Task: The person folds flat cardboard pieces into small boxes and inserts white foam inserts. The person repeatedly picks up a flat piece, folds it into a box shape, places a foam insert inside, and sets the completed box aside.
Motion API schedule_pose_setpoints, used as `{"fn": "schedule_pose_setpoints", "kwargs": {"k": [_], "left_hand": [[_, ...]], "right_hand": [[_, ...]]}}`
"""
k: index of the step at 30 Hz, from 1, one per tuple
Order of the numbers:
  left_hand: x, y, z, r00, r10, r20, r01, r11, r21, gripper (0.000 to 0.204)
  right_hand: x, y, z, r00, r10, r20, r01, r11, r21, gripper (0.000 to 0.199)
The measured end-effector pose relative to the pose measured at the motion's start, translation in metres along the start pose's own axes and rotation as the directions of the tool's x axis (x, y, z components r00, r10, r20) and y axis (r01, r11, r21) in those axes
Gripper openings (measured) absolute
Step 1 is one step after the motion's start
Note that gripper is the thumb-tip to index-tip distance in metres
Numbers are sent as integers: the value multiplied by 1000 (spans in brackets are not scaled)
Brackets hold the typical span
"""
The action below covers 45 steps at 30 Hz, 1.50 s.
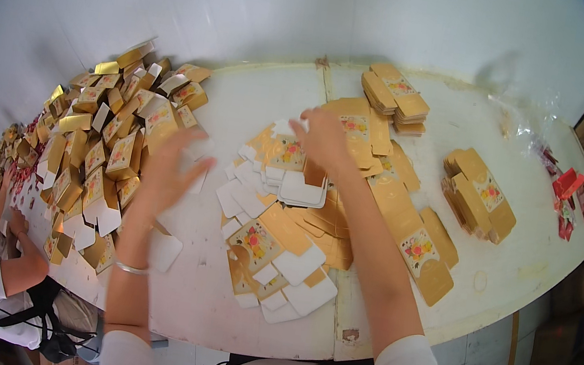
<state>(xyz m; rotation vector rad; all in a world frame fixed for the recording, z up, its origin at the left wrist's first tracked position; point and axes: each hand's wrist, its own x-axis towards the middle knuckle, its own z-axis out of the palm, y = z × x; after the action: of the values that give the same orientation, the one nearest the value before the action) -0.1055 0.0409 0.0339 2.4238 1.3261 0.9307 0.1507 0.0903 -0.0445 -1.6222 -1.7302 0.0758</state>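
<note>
Head view: floral gold cartons [256, 243] are slanted lengthwise, pointed variously. Left hand [168, 179]: fingers splayed; right hand [323, 139]: cannot be told.

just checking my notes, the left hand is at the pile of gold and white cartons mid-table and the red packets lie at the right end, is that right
Not quite: in the head view it is the right hand at the pile of cartons mid-table, not the left hand. The red packets do lie at the right end.
</note>
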Motion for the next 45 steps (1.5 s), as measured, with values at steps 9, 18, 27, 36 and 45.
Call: {"fn": "schedule_pose_setpoints", "kwargs": {"k": [9,18,27,36,45], "left_hand": [[19,33,62,989,-77,126,120,915,-385,43],[17,21,85,934,-174,312,355,370,-858,68],[7,49,55,958,-36,284,285,190,-939,65],[13,65,61,880,12,-474,-416,501,-759,70],[3,56,32,976,73,-203,-178,804,-567,18]], "right_hand": [[-15,25,48,977,-167,-130,134,964,-230,34],[-2,-38,-15,865,-289,-410,346,936,70,31],[-25,-99,-76,850,-83,-520,463,586,665,11],[-22,-103,-83,862,31,506,-486,-232,843,36],[-26,-97,-72,927,96,364,-352,-117,928,27]]}}
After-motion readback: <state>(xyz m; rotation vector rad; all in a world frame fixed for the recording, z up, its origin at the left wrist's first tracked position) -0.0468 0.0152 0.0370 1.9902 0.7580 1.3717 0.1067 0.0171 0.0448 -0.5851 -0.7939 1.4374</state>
